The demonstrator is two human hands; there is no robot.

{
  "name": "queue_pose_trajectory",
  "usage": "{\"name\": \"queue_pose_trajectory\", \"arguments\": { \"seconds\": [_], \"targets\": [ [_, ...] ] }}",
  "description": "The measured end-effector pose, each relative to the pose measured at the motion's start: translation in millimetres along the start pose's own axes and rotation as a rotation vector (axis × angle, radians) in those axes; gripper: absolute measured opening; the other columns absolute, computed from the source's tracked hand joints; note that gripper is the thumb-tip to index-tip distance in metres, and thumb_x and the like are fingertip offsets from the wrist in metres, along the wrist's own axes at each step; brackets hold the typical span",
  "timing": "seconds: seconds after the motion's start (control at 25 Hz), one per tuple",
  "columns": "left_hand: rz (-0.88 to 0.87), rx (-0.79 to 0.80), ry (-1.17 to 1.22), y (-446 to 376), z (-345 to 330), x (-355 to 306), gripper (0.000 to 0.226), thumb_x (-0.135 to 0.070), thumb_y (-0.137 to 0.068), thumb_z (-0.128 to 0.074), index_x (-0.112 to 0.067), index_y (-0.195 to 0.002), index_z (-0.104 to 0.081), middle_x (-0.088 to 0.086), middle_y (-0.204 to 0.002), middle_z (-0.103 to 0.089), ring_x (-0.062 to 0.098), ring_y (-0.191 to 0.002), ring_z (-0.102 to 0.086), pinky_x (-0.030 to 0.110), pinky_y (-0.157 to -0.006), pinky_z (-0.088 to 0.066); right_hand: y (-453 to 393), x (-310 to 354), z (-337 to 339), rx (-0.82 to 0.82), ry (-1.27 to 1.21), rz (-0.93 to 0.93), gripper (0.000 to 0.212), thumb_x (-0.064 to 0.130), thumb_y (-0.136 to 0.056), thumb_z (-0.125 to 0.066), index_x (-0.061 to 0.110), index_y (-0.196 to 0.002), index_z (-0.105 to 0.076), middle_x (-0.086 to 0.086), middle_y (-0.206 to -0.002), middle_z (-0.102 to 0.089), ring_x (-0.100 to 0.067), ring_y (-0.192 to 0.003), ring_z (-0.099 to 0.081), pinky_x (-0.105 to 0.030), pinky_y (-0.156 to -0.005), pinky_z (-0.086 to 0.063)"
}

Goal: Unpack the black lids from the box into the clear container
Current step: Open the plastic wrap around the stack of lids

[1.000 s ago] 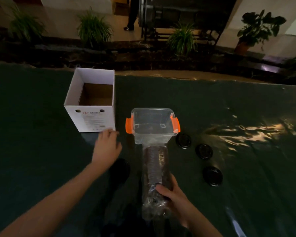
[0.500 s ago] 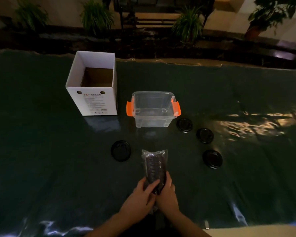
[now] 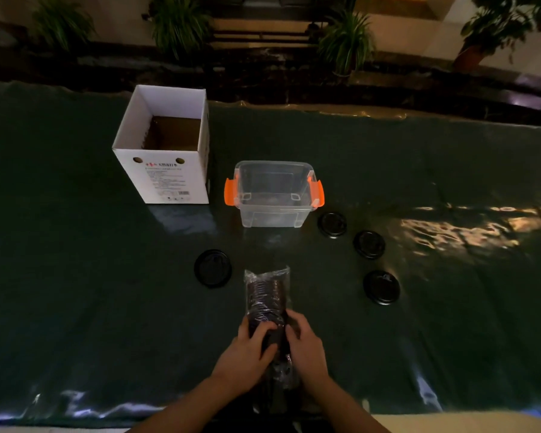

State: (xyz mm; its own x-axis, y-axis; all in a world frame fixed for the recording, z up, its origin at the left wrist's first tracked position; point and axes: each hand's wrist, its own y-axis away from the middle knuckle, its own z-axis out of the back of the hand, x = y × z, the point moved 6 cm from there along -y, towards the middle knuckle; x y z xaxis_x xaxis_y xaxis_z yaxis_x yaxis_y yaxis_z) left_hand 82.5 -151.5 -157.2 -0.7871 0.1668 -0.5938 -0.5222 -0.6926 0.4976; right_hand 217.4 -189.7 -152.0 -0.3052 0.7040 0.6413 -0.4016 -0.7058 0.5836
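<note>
A clear plastic sleeve of stacked black lids (image 3: 266, 295) lies on the dark table in front of me. My left hand (image 3: 247, 354) and my right hand (image 3: 305, 348) both grip its near end. Beyond it stands the clear container (image 3: 274, 210) with orange latches, nothing visible inside. The open white box (image 3: 166, 176) stands at the back left. Several loose black lids lie on the table: one (image 3: 213, 268) left of the sleeve, three to the right (image 3: 332, 225), (image 3: 369, 244), (image 3: 381, 287).
A dark glossy sheet (image 3: 75, 292) covers the table, its near edge just below my wrists. Potted plants (image 3: 345, 42) and a low ledge stand beyond the far edge.
My left hand left the box and joined my right on the sleeve. The sleeve came back toward me, away from the container's front wall. The lid on the left is now uncovered.
</note>
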Motion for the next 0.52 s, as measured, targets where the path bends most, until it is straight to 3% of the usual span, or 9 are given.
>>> {"name": "queue_pose_trajectory", "arguments": {
  "seconds": [0.08, 0.16, 0.24, 0.32, 0.44, 0.52],
  "targets": [
    [-0.001, 0.011, -0.008, 2, -3, -2, 0.041, -0.049, -0.09, -0.045, -0.049, -0.128, -0.029, 0.005, -0.153, -0.013, 0.032, -0.121, -0.051, 0.041, -0.099, -0.046, 0, -1, 4, -0.017, 0.124, 0.052, 0.038, 0.023, -0.097, -0.045, 0.036, -0.133, -0.045, -0.002, -0.106, -0.072, -0.017, -0.09, -0.067, -0.027, -0.08, -0.049],
    [0.017, -0.01, -0.052, 5, -5, -3, 0.048, -0.049, -0.088, -0.047, -0.05, -0.13, -0.026, 0.008, -0.157, -0.003, 0.034, -0.129, -0.043, 0.043, -0.104, -0.042, -2, 0, 2, -0.025, 0.292, 0.112, 0.046, 0.025, -0.097, -0.044, 0.032, -0.141, -0.033, -0.004, -0.104, -0.072, -0.02, -0.091, -0.068, -0.031, -0.081, -0.05],
    [0.002, -0.096, -0.236, 9, -3, -6, 0.052, -0.049, -0.088, -0.047, -0.044, -0.135, -0.025, 0.012, -0.16, 0.008, 0.036, -0.142, -0.022, 0.049, -0.11, -0.035, -11, -8, 3, -0.088, 0.307, 0.102, 0.049, 0.025, -0.099, -0.043, 0.026, -0.145, -0.027, -0.005, -0.1, -0.073, -0.02, -0.089, -0.068, -0.031, -0.078, -0.051],
    [-0.126, -0.22, -0.481, 14, 3, -16, 0.052, -0.047, -0.083, -0.048, -0.038, -0.133, -0.036, 0.01, -0.16, -0.003, 0.034, -0.144, -0.02, 0.057, -0.104, -0.039, -19, -22, 7, -0.158, 0.22, 0.048, 0.045, 0.023, -0.098, -0.047, 0.02, -0.141, -0.036, -0.005, -0.097, -0.074, -0.02, -0.087, -0.069, -0.029, -0.073, -0.052],
    [-0.26, -0.129, -0.655, 16, 1, -20, 0.06, -0.045, -0.07, -0.06, -0.04, -0.129, -0.047, 0.0, -0.154, -0.032, 0.028, -0.138, -0.037, 0.058, -0.095, -0.046, -29, -51, 11, -0.198, 0.092, -0.037, 0.029, 0.02, -0.094, -0.052, 0.018, -0.123, -0.056, -0.005, -0.092, -0.074, -0.022, -0.078, -0.072, -0.039, -0.069, -0.059],
    [-0.304, -0.084, -0.674, 19, 3, -15, 0.061, -0.045, -0.064, -0.065, -0.043, -0.123, -0.051, -0.004, -0.148, -0.044, 0.025, -0.134, -0.043, 0.055, -0.094, -0.048, -31, -62, 15, -0.179, -0.069, -0.104, 0.019, 0.014, -0.094, -0.052, 0.017, -0.111, -0.058, -0.003, -0.087, -0.073, -0.021, -0.066, -0.072, -0.041, -0.057, -0.061]
  ]
}}
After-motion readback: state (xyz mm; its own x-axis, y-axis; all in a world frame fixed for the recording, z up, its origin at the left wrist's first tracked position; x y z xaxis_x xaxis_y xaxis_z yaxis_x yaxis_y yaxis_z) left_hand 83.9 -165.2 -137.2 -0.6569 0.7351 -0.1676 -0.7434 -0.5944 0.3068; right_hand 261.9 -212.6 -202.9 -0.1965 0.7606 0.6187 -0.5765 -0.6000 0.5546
